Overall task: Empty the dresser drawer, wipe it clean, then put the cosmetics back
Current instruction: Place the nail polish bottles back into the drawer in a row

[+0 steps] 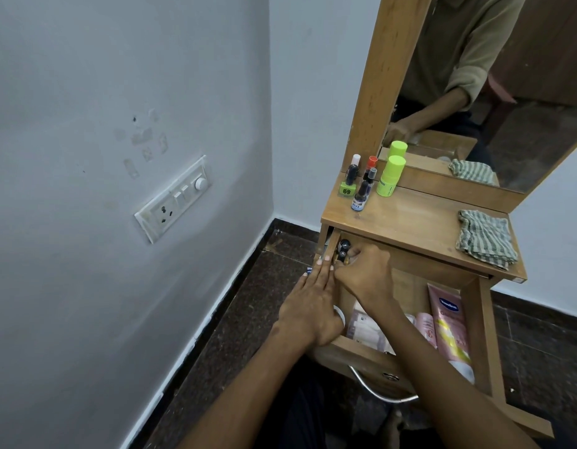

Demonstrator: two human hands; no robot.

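right hand [365, 273] fingers curled round small dark bottles [344, 249] in the drawer [484, 335] corner, left hand [313, 306] flat, grabbing several could drop one

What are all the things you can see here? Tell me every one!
Lime green cylindrical bottle: 1, green, dresser top by the mirror.
Small dark bottles: about 3, dark with white, orange or grey caps, dresser top's left corner.
Striped folded cloth: 1, green and white, dresser top's right side.
Wooden dresser drawer: 1, brown, pulled open.
Pink Vaseline tube: 1, pink, drawer's right side.
Smaller pink bottle: 1, pink, beside the tube.
Small black-capped items: about 2, black, drawer's far left corner.
Wall switch panel: 1, white, left wall.
Mirror: 1, wood-framed, behind the dresser top.
Left hand: flat, resting on drawer's left edge.
Right hand: curled, its grip at the black-capped items.
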